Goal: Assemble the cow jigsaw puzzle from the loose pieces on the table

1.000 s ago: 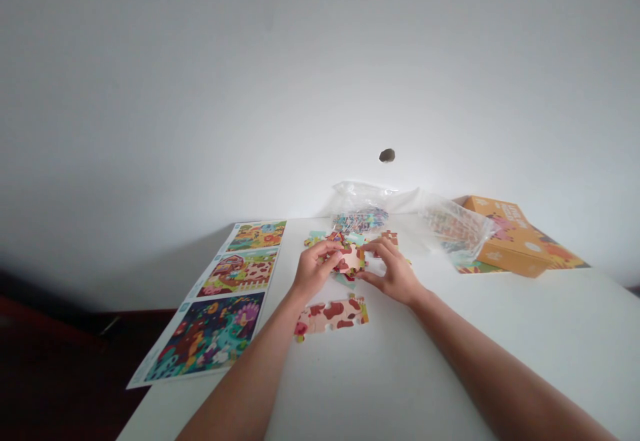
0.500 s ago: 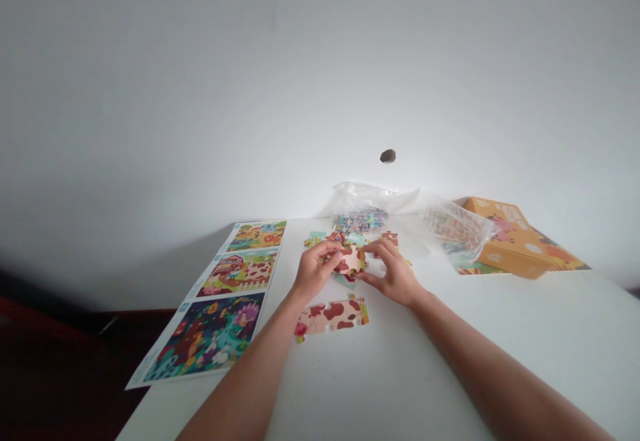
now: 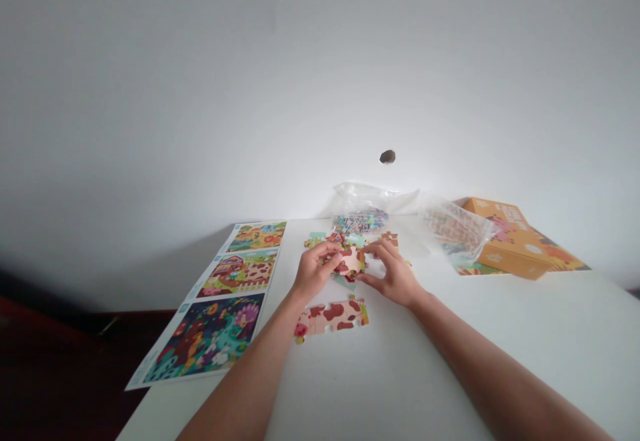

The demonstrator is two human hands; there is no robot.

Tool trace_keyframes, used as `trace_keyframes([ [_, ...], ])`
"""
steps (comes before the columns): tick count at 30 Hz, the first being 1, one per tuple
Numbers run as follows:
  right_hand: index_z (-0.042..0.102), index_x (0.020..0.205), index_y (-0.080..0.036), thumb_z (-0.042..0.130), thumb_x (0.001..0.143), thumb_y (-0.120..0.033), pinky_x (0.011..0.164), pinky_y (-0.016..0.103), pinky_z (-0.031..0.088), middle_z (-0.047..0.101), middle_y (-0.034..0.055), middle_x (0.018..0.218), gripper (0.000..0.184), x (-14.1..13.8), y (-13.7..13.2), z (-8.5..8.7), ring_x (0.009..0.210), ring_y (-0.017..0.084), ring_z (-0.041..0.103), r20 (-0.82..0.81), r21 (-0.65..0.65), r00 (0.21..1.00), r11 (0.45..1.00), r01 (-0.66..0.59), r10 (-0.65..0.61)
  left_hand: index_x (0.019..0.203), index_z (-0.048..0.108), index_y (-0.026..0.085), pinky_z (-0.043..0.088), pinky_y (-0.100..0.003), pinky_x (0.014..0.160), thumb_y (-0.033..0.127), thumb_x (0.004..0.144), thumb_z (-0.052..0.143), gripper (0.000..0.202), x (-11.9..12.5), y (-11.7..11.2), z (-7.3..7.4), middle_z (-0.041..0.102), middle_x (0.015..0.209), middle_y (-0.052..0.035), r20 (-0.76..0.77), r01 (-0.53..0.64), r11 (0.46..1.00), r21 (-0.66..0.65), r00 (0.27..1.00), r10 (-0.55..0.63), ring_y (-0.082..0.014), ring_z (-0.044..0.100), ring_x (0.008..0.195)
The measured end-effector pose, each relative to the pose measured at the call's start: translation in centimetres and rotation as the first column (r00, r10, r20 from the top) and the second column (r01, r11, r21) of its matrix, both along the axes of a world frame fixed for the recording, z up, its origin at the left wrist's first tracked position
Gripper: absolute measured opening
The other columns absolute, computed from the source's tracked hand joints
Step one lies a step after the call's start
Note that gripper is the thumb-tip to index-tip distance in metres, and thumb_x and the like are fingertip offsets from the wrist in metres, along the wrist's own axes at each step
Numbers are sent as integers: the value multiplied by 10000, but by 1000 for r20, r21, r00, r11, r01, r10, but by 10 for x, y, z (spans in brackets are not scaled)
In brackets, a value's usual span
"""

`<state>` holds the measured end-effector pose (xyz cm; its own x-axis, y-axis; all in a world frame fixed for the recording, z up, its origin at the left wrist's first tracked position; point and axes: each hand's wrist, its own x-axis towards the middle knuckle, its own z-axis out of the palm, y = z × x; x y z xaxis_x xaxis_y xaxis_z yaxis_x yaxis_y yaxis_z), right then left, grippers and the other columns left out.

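Between my two hands is a puzzle piece (image 3: 353, 260) with pink and brown cow patches. My left hand (image 3: 317, 267) pinches its left side between thumb and fingers. On the right side, my right hand (image 3: 393, 273) grips the edge with thumb and fingertips. Behind and beneath lies a heap of loose puzzle pieces (image 3: 317, 237), partly hidden by my hands. Nearer to me on the white table lies a joined strip of puzzle pieces (image 3: 334, 316) showing a spotted cow's body, with a pink snout at its left end.
A picture sheet (image 3: 220, 307) with three printed scenes lies at left, overhanging the table edge. Clear plastic bags (image 3: 361, 211) of pieces rest against the wall. At right, an orange box (image 3: 515, 241) sits on a colourful sheet (image 3: 560, 254). The wall has a small hole (image 3: 387, 157).
Almost nothing differs. Both hands stay in place around the cow-patterned piece, and the strip on the table has not moved.
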<state>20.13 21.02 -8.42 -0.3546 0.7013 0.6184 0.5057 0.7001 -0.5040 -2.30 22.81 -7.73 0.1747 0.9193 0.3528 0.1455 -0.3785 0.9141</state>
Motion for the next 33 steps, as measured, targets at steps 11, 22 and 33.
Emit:
trace_keyframes([
  [11,548,1213,-262,724,850,-419,906,415,492,605,91,1142,432,0,0,0,1064,264,559,1,21,1000,1000,0,0,923,686,158,541,-309,778,316,836,677,181,0,-1,3,746,937,-72,2,-1,1000,1,1000,1,-217,708,877],
  [22,595,1136,-245,754,806,-459,874,419,503,595,96,1089,425,1,-5,13,1017,265,573,-4,47,1000,999,-16,16,967,707,168,518,-287,698,384,858,650,248,-11,-3,15,709,761,-31,-44,83,990,-110,995,-88,-182,674,725],
  [33,592,1123,-257,757,797,-462,965,455,482,566,108,1173,419,6,-35,31,1141,295,538,-116,-37,993,999,33,-37,777,802,334,174,-633,1189,333,574,895,223,-16,-19,12,435,1528,-14,-686,330,943,37,694,-217,-420,215,1478],
])
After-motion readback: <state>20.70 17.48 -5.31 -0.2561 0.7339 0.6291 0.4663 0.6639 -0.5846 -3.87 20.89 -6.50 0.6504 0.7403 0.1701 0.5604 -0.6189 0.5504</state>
